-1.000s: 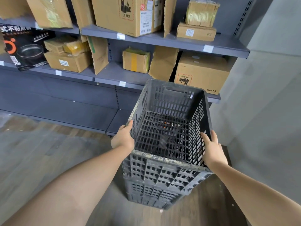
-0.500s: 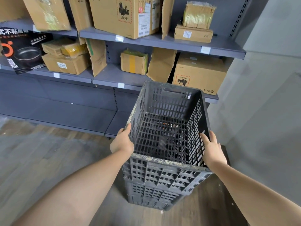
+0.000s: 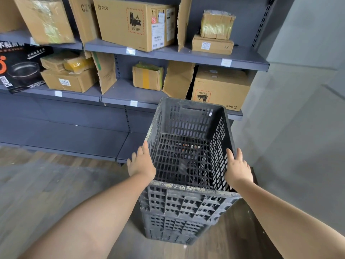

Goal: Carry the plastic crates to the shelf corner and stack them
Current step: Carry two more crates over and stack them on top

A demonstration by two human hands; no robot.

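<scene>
The top crate (image 3: 188,152) sat nested on a stack of black crates (image 3: 173,227) standing on the wood floor (image 3: 37,193), in the corner where the grey shelving (image 3: 130,94) met the wall (image 3: 298,128) on the right. Open floor lay to the left of the stack; on the right the wall stood near, leaving only a narrow strip. The far rim of the top crate reached up in front of the lower shelf edge, just below a cardboard box (image 3: 220,86).

The left hand (image 3: 141,163) lay against the outside of the left rim, fingers spread and loosened, not curled round it. The right hand (image 3: 238,168) rested flat on the right rim, fingers extended, likewise not gripping. Both forearms reached in from the near side.
</scene>
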